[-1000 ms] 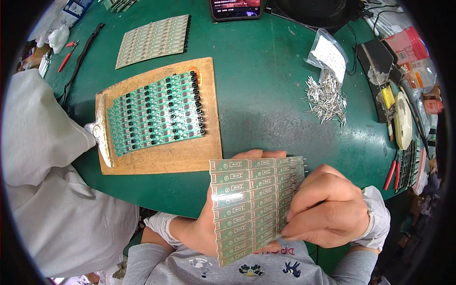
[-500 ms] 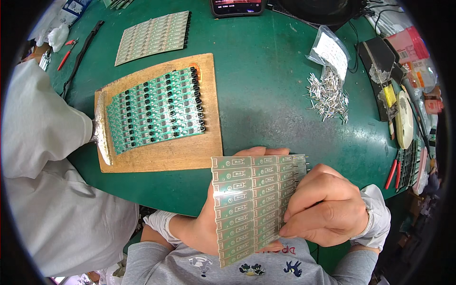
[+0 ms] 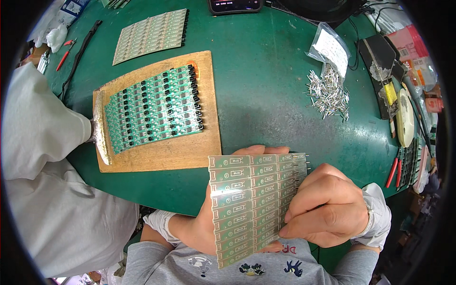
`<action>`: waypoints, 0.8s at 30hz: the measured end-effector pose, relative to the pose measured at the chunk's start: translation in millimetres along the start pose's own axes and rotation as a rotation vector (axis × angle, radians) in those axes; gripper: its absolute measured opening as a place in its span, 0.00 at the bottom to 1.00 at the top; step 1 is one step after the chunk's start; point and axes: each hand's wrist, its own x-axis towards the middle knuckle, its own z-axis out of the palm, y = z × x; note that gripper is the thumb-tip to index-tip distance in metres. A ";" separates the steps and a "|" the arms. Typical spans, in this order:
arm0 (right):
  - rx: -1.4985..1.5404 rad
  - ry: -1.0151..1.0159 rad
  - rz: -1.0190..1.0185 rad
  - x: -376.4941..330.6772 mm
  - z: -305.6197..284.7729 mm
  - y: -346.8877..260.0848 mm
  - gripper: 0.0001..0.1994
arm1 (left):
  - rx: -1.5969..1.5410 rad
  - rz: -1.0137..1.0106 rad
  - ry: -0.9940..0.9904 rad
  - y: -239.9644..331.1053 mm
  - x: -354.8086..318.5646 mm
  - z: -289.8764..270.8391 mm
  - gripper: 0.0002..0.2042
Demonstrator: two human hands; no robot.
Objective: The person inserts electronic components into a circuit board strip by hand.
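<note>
Silver-green panel of small circuit boards [image 3: 251, 204] was held upright close to the body, above the near edge of the green table [image 3: 266, 95], tilted toward the camera, probably so its face could be read or worked on. Left hand [image 3: 204, 228] sat behind and under it, fingers wrapped round the back with fingertips showing over the top edge; most of that hand was hidden by the panel. Right hand [image 3: 327, 209] clenched on the panel's right edge, fingers curled in tight; whether it pinched anything small between fingertips and panel I couldn't tell, knuckles blocked that. Short pins seemed to stick out along the panel's right edge, too small to be sure. On the table, well apart from the hands, a wooden board [image 3: 190, 152] carried a green populated panel [image 3: 154, 109] with rows of black parts, laid flat, likely as a work carrier. Beyond it lay another bare panel [image 3: 149, 35], flat. To the right, a loose heap of metal pins [image 3: 327, 92] sat just beside a clear plastic bag [image 3: 330, 47], within reach of the right hand. Red-handled cutters [image 3: 394, 171] lay near the right rim. White sleeve of another person [image 3: 38, 128] came in from the left, touching the wooden board's left end; their hand was out of view. Clutter at the far right was bent by the lens and hard to make out.
</note>
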 end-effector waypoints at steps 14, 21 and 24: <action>-0.221 0.028 -0.223 2.2 0.3 -2.4 0.11 | -0.208 -0.126 0.094 0.5 -10.2 6.6 0.56; -0.422 -0.030 -0.283 7.1 -5.0 -13.1 0.12 | -0.306 -0.262 0.148 4.9 -13.1 8.2 0.54; -0.389 -0.016 -0.280 4.5 -3.2 -8.8 0.12 | -0.328 -0.338 0.178 7.4 -14.3 6.8 0.54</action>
